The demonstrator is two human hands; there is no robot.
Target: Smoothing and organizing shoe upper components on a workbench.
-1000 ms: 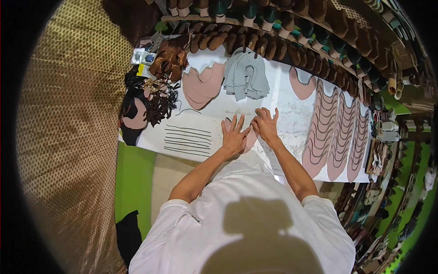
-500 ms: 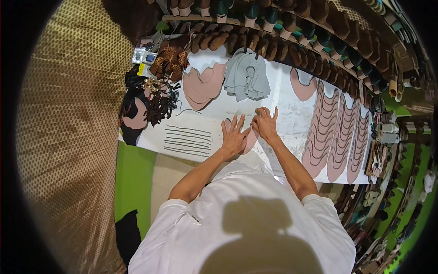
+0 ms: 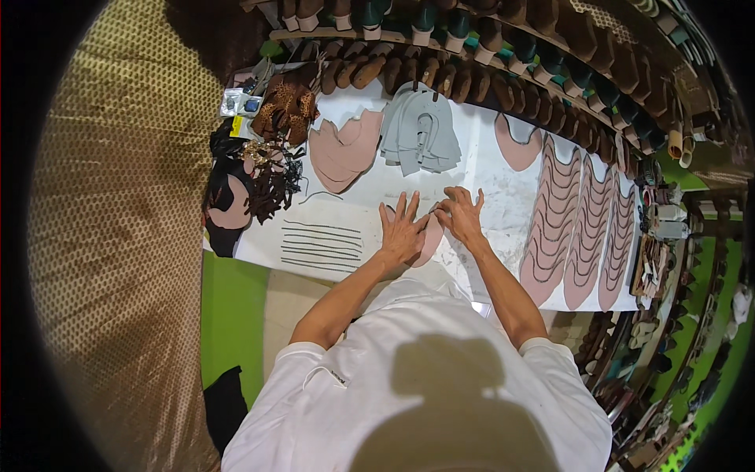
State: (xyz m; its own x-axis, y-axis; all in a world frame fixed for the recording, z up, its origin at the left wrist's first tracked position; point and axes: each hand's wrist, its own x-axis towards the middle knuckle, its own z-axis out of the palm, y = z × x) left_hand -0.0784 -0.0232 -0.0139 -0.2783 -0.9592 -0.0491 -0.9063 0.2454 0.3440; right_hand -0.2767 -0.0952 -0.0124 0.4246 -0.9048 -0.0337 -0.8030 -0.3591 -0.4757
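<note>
A pale pink leather piece [image 3: 429, 245] lies at the table's near edge, partly covered by both hands. My left hand [image 3: 403, 233] rests on its left side, fingers spread and pressing down. My right hand [image 3: 464, 216] is at the piece's upper right edge, thumb and forefinger pinched together with the other fingers raised. A bit of thin dark cord [image 3: 433, 207] shows at those fingertips; the rest is hidden. Left of my hands, several dark cords [image 3: 322, 246] lie in parallel rows, and one curved cord [image 3: 324, 194] lies above them.
Stacked pink pieces [image 3: 344, 153] and grey pieces [image 3: 421, 134] lie beyond my hands. Rows of dark-edged pink pieces [image 3: 543, 236] cover the right side. Brown scraps [image 3: 271, 185] and a leopard-patterned bundle [image 3: 285, 106] sit at left. Shoe forms [image 3: 456, 31] line the back shelves.
My right hand has shifted very slightly, its fingers still pinched at the pink piece's edge. My left hand stays spread on the piece. The whole view has tilted a little.
</note>
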